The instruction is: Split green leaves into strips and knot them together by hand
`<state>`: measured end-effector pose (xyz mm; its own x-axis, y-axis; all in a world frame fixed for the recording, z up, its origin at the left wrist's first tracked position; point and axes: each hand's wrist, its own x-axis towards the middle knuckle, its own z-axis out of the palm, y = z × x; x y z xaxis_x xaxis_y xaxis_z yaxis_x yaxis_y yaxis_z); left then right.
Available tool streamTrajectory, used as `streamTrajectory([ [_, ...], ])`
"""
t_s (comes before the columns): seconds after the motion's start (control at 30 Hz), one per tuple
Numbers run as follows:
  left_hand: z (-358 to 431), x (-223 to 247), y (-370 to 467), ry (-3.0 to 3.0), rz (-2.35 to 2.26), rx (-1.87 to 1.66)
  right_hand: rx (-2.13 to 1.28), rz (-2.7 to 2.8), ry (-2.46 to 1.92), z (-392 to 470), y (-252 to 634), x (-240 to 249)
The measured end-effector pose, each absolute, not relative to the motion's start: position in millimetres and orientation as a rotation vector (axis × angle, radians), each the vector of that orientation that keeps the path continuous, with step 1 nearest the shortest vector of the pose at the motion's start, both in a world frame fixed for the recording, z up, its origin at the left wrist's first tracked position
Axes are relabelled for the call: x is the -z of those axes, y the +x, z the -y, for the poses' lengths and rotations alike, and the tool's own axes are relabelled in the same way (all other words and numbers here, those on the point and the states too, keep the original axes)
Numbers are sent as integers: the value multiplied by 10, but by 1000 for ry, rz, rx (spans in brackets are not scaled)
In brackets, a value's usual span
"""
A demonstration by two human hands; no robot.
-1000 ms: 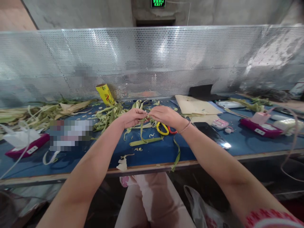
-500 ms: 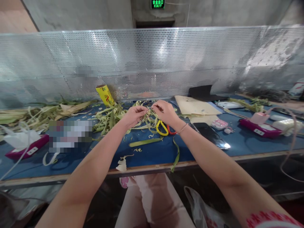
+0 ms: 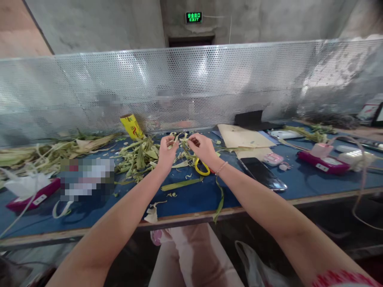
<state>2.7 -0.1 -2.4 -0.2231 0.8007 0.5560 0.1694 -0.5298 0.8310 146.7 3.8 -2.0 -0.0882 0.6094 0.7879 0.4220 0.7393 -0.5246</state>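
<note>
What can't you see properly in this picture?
All in the head view:
- What the left hand pinches: too small among the plant strips.
- Whether the right hand holds anything: too small and blurred.
- Most of the red loop: hidden by the right arm.
- Whatever is under the pixelated patch.
- Plastic bag: cut off by the bottom edge.

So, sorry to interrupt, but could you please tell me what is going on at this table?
A person is working bare-handed at the blue table, with the left hand and right hand close together, fingers curled, among pale green plant strips. Exactly what the fingertips grip is too small to tell. A leafy heap lies beside the left hand, a yellow loop handle lies near the right wrist, and a dark phone lies farther right.
</note>
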Motion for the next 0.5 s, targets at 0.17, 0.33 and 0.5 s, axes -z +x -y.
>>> streamTrajectory([
  [0.17,27,66,78,1825,-1263,-1568,-264,1615,-815,-20,1462,0],
  [0.33,27,134,111,1911,-1078,-1498,-231,1706,-735,29,1364,34],
  [0.5,56,95,90,1767,-930,-1500,-215,1790,-647,49,1360,28],
])
